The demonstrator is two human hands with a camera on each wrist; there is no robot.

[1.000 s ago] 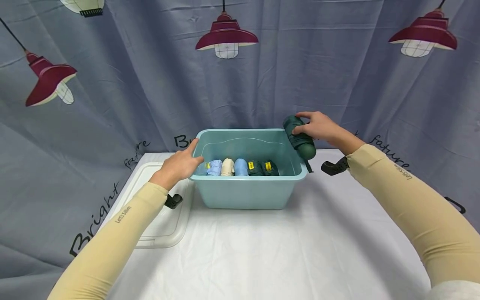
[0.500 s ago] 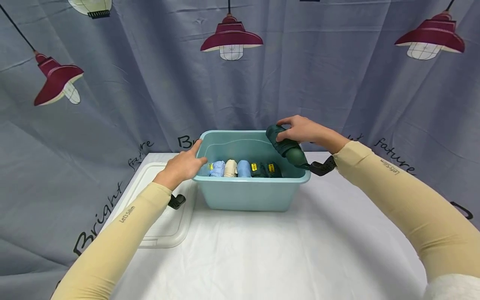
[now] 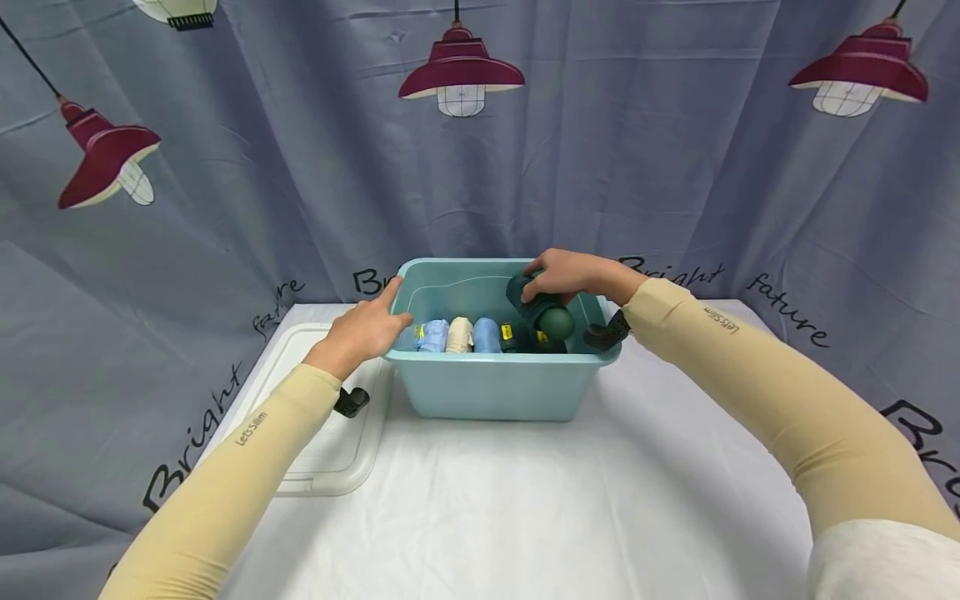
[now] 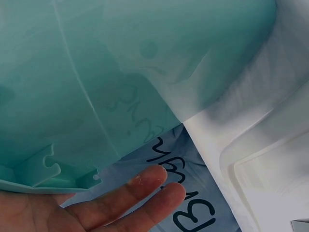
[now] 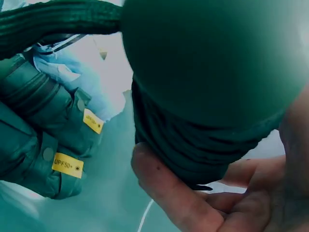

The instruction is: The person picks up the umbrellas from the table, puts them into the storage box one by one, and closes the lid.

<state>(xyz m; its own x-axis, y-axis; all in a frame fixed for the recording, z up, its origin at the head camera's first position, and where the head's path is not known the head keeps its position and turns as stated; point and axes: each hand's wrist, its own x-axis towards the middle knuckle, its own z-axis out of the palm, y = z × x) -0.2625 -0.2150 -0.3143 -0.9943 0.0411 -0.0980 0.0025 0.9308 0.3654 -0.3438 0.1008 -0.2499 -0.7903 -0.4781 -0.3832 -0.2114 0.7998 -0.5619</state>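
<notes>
My right hand point(image 3: 568, 273) grips a dark green folding umbrella point(image 3: 557, 323) inside the right part of the teal storage bin point(image 3: 491, 392). The right wrist view shows its rounded handle point(image 5: 207, 58) close up, with my fingers point(image 5: 174, 188) around the fabric. Below it lie two dark green folded umbrellas point(image 5: 46, 130) with yellow tags, partly hidden in the head view. A light blue rolled umbrella point(image 3: 487, 335), a beige one point(image 3: 460, 335) and a patterned blue one point(image 3: 432, 335) stand in line to their left. My left hand point(image 3: 363, 329) rests on the bin's left rim, fingers extended beneath it.
A white translucent lid point(image 3: 330, 458) lies on the white-covered table point(image 3: 525, 517), left of the bin and partly under my left forearm. A grey-blue curtain point(image 3: 322, 167) with printed lamps hangs behind the table.
My right hand has carried the green umbrella from the bin's right edge leftward and down into the bin. The left hand stays at the left rim.
</notes>
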